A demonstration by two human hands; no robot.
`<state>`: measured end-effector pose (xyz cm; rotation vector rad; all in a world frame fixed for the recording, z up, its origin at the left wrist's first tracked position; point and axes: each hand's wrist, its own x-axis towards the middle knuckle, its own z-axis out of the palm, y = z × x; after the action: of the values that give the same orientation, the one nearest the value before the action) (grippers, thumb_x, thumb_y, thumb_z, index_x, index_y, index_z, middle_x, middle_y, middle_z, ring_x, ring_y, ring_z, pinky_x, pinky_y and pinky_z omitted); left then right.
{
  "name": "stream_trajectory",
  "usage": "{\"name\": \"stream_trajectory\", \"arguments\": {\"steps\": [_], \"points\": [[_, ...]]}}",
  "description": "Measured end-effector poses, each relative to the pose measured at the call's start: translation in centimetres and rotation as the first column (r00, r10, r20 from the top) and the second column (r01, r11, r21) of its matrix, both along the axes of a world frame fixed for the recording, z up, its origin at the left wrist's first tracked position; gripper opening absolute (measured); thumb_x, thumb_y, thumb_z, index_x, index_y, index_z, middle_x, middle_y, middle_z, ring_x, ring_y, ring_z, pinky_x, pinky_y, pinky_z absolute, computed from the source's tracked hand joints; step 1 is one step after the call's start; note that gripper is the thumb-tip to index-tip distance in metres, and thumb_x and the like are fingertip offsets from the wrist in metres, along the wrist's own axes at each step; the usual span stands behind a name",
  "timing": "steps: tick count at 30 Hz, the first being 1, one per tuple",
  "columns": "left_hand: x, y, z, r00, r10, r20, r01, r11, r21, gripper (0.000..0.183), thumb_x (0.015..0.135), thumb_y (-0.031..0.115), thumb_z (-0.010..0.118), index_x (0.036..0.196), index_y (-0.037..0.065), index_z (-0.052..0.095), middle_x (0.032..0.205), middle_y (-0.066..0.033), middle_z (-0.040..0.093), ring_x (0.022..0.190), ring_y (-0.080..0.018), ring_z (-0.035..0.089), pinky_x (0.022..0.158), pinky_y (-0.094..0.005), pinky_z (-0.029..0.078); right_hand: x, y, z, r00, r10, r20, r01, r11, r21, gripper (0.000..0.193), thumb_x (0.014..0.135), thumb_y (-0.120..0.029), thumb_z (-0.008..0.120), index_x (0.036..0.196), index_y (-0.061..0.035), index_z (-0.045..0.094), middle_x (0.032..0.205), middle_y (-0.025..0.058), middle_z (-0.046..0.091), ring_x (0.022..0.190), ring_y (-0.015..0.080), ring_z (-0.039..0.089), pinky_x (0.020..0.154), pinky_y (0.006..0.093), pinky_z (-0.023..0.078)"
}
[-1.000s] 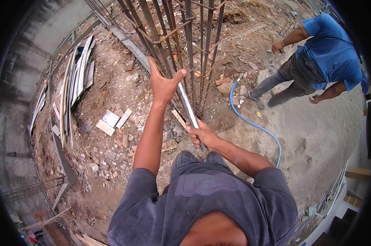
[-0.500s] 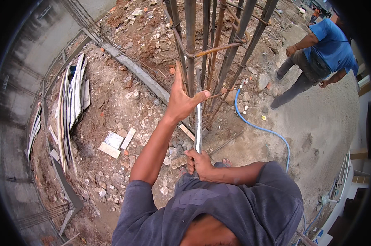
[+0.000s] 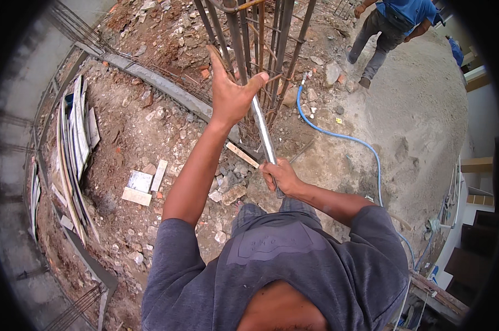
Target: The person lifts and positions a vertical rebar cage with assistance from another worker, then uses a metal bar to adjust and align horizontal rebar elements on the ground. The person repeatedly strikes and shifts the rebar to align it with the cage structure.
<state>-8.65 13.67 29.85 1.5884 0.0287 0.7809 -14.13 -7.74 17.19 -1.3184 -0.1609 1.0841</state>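
Observation:
A tall cage of rusty steel rebar (image 3: 260, 38) with thin ties stands upright in front of me. A long silvery metal bar (image 3: 265, 132) slants from the cage's base area down toward my lap. My right hand (image 3: 281, 177) is closed around the bar near its lower end. My left hand (image 3: 231, 96) is raised with thumb and fingers spread, at the left side of the cage and near the bar's upper part. It covers the bar's upper end, so I cannot tell what the end touches. Whether the left palm presses on the rebar is also unclear.
A blue hose (image 3: 338, 134) curves over the ground at right. Further off, a person in blue (image 3: 393, 22) stands on the sandy path. Long boards (image 3: 75, 149) lie at left beside a concrete beam (image 3: 161, 83). Small wood pieces (image 3: 140, 185) and rubble cover the ground.
My right hand and the bar's lower end have moved away from my body and right, so the bar leans more. The left hand stays spread by the cage. The person in blue is farther off.

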Motion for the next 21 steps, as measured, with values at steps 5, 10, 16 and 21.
{"name": "stream_trajectory", "arguments": {"steps": [5, 10, 16, 21], "points": [[1.0, -1.2, -0.7, 0.985, 0.170, 0.028, -0.168, 0.984, -0.053, 0.129, 0.081, 0.019, 0.086, 0.157, -0.011, -0.013, 0.153, -0.0292, 0.035, 0.125, -0.0276, 0.058, 0.112, -0.0421, 0.044, 5.6, -3.2, 2.1, 0.936, 0.270, 0.227, -0.212, 0.944, -0.252, 0.025, 0.089, -0.023, 0.069, 0.083, -0.0008, 0.060, 0.061, 0.0071, 0.059, 0.046, 0.0167, 0.057, 0.048, 0.0360, 0.045], [1.4, -2.3, -0.4, 0.994, 0.113, 0.003, -0.113, 0.991, -0.076, 0.128, 0.084, 0.011, 0.084, 0.156, -0.010, -0.020, 0.152, -0.0268, 0.036, 0.123, -0.0264, 0.057, 0.117, -0.0400, 0.039, 8.3, -7.1, 6.1, 0.767, 0.418, 0.486, -0.081, 0.816, -0.573, 0.028, 0.087, -0.025, 0.071, 0.100, -0.0005, 0.066, 0.066, 0.0130, 0.062, 0.059, 0.0238, 0.065, 0.058, 0.0418, 0.050], [2.3, -3.3, 0.0, 0.986, 0.151, 0.069, -0.151, 0.989, -0.004, 0.127, 0.084, 0.009, 0.084, 0.156, -0.009, -0.018, 0.156, -0.0254, 0.028, 0.133, -0.0264, 0.048, 0.113, -0.0343, 0.041, 6.5, -19.5, 4.6, 0.804, 0.372, 0.464, -0.019, 0.796, -0.605, 0.024, 0.088, -0.016, 0.076, 0.108, -0.0036, 0.069, 0.084, 0.0145, 0.067, 0.078, 0.0230, 0.064, 0.076, 0.0386, 0.050], [3.2, -4.5, -0.3, 0.973, 0.232, -0.004, -0.232, 0.973, -0.021, 0.123, 0.079, 0.012, 0.088, 0.161, -0.005, -0.003, 0.155, -0.0235, 0.033, 0.133, -0.0278, 0.049, 0.117, -0.0383, 0.035, 2.6, -26.6, -6.7, 0.891, 0.165, 0.422, 0.061, 0.879, -0.473, 0.025, 0.087, -0.019, 0.080, 0.087, -0.0021, 0.061, 0.070, 0.0034, 0.056, 0.068, 0.0142, 0.051, 0.065, 0.0339, 0.044]]}}
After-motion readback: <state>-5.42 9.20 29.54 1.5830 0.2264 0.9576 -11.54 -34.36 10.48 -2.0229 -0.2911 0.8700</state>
